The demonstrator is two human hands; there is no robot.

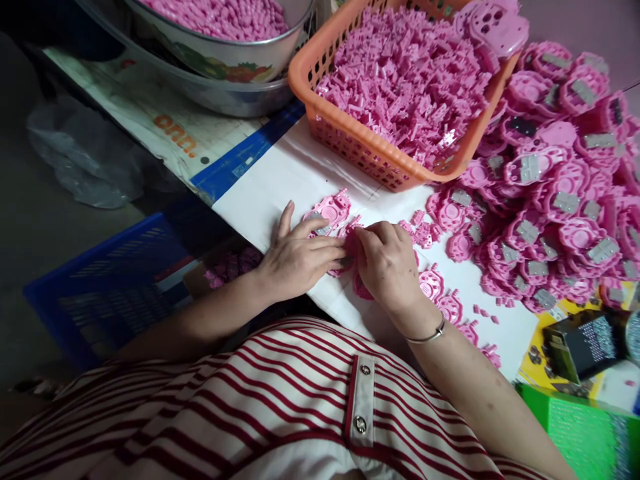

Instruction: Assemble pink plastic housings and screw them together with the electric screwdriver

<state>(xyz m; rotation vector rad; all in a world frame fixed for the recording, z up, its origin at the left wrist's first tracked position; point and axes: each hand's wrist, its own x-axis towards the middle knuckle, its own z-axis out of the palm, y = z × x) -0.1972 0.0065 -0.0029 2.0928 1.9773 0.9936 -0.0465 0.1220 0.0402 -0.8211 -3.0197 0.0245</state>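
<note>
Left hand [295, 257] flat, fingers together, pinning pink round part [331, 212] to white table [280, 180]; right hand [385, 263] fingers curled on small pink piece, steadying it; orange basket [370, 150] near

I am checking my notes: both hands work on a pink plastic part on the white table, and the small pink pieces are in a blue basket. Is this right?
Not quite. The head view shows the basket of small pink pieces is orange, not blue. The rest holds: left hand and right hand meet on a pink plastic part on the white table.

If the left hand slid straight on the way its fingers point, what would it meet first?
The left hand points right, toward the right hand. Its fingertips already rest on the pink plastic part between them; just past that it would probably meet the right hand's fingers.
</note>
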